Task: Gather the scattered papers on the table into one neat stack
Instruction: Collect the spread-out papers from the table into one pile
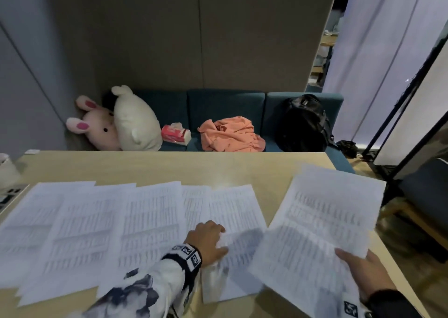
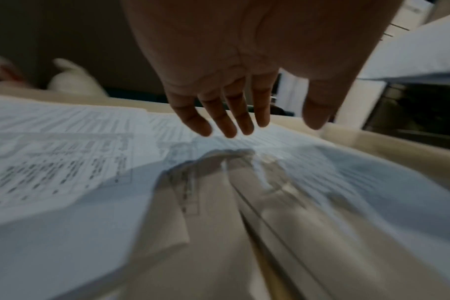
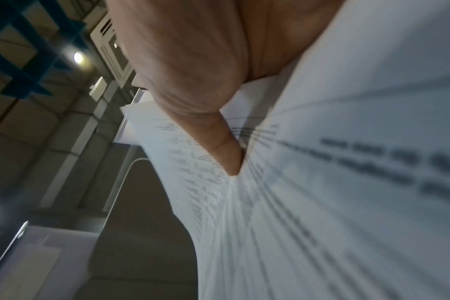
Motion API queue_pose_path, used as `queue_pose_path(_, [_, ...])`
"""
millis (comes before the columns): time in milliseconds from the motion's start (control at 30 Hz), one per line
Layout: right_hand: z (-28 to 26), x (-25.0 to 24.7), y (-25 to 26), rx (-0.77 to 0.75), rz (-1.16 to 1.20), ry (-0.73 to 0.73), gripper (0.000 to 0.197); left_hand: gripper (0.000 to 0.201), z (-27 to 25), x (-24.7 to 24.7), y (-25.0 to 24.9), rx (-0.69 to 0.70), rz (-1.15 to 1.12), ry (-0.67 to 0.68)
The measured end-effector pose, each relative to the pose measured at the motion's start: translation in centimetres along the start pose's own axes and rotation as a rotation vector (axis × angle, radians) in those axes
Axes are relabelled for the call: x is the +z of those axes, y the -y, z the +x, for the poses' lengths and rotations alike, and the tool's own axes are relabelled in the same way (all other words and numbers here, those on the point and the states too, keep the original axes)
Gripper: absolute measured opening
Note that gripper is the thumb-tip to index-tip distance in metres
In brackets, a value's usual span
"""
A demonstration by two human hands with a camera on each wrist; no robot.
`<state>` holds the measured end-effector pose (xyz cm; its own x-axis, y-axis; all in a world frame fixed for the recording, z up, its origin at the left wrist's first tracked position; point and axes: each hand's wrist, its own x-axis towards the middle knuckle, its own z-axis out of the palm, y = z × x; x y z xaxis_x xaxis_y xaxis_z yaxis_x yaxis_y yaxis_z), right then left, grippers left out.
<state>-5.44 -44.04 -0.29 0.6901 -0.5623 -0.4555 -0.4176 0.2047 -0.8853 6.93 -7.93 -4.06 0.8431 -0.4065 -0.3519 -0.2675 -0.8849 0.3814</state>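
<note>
Two hands: left hand (image 1: 210, 240) flat on papers (image 1: 101, 223), right hand (image 1: 363, 272) pinching sheets (image 1: 322, 223)

White printed papers (image 1: 101, 223) fanned overlapping across the worktop (image 1: 169, 167), flat, a further sheaf (image 1: 322, 232) held raised at right

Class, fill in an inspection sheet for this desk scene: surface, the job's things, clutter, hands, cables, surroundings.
Surface: tan table.
Job's things: papers fanned, overlapping; sheaf lifted at the right.
Clutter: white thing at the table's left edge, unclear.
Hands: left hand open over a sheet; right hand grips the sheaf.
Cables: nothing seen.
Surroundings: sofa with plush toys, tissue pack, pink cloth, black bag.
</note>
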Motion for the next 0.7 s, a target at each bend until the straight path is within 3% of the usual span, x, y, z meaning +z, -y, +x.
queue_pose_path(100, [0.6, -1.2, -0.5, 0.027, -0.003, -0.02, 0.034, 0.094, -1.0, 2.2, -2.2, 0.112, 0.324, 0.1])
queue_pose_path(200, [0.5, -2.4, -1.0, 0.015, -0.018, -0.05, 0.029, 0.119, -1.2, 3.3, -3.6, 0.169, 0.418, 0.155])
queue_pose_path(300, [0.5, -3.4, -1.7, -0.002, -0.008, -0.039, 0.032, 0.123, 0.0, 3.4, -4.1, 0.231, 0.479, 0.173])
queue_pose_path(433, [0.3, -4.1, -2.2, 0.028, -0.017, -0.062, 0.033, 0.115, 1.4, 3.0, -4.5, 0.294, 0.445, 0.172])
queue_pose_path(500, [0.4, -4.3, -2.4, 0.054, -0.015, -0.07, 0.036, 0.106, 1.4, 2.9, -4.3, 0.19, 0.285, 0.094])
queue_pose_path(567, [0.2, -4.1, -2.7, 0.095, -0.006, -0.055, 0.036, 0.095, 1.4, 3.0, -4.0, -0.026, 0.024, -0.029])
queue_pose_path(700, [-0.6, -2.1, -3.2, 0.197, -0.087, 0.011, 0.024, 0.106, 2.4, 3.2, -4.4, -0.326, -0.211, -0.066])
